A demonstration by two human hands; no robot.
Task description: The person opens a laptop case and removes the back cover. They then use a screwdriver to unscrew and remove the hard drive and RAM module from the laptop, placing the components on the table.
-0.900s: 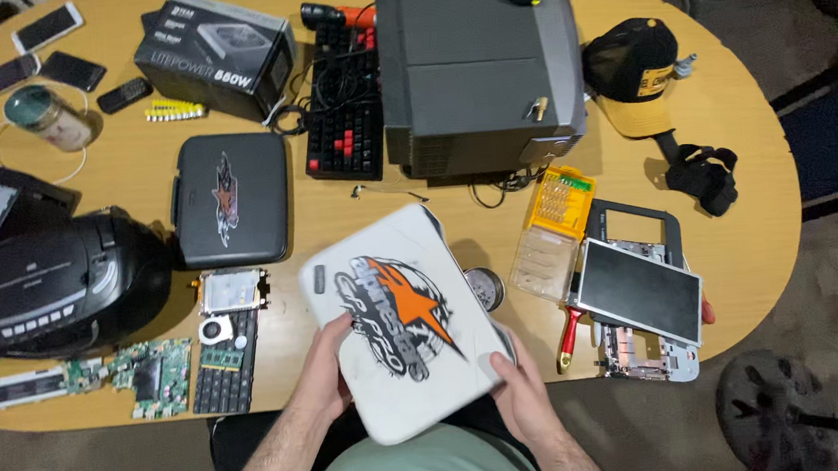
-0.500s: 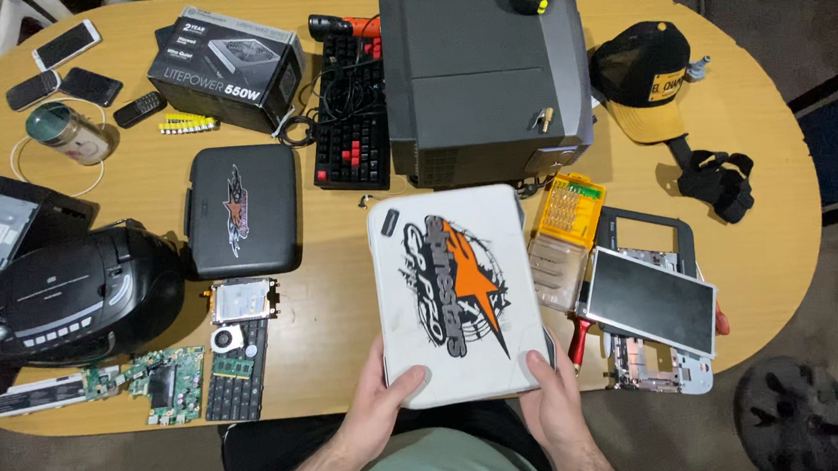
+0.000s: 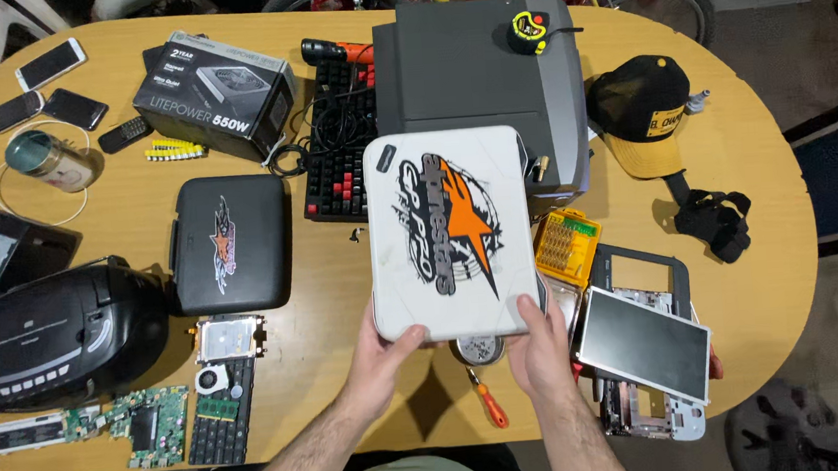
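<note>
Oval wooden tabletop (image 3: 750,193), heavily cluttered, bike wheels + dark floor behind. Both hands hold a white laptop shell (image 3: 450,235) lifted over the mid tabletop, tilted twd camera, near edge at the hands, far edge overlapping the grey PC case (image 3: 472,74). Left hand (image 3: 385,351) clamped on the lower-left corner, thumb on top; right hand (image 3: 536,340) clamped on the lower-right edge, fingers wrapped round the side.

Risks (judgement): grip sits only on the near edge, so most of the panel hangs fwd unsupported; a slip would likely tip it onto the red-black keyboard (image 3: 339,143) or against the PC case. Small round tin (image 3: 476,349) and red screwdriver (image 3: 488,403) lie right below the hands, so lowering w/o looking could trap or knock them. Yellow bit set (image 3: 567,243) and loose screen panel (image 3: 643,343) sit just beside the right hand, easy to nudge.

Look of the shell: flat rounded rectangle, white, scuffed, w/ big black-and-orange star graphic sticker, small dark oval tab at upper-left corner. Looks rigid, thin, light.

Other stuff: black case w/ similar sticker (image 3: 231,244) to the left, black boombox (image 3: 52,335), circuit boards (image 3: 147,422), black-yellow cap (image 3: 649,116), yellow tape measure (image 3: 528,31) on the PC case
</note>
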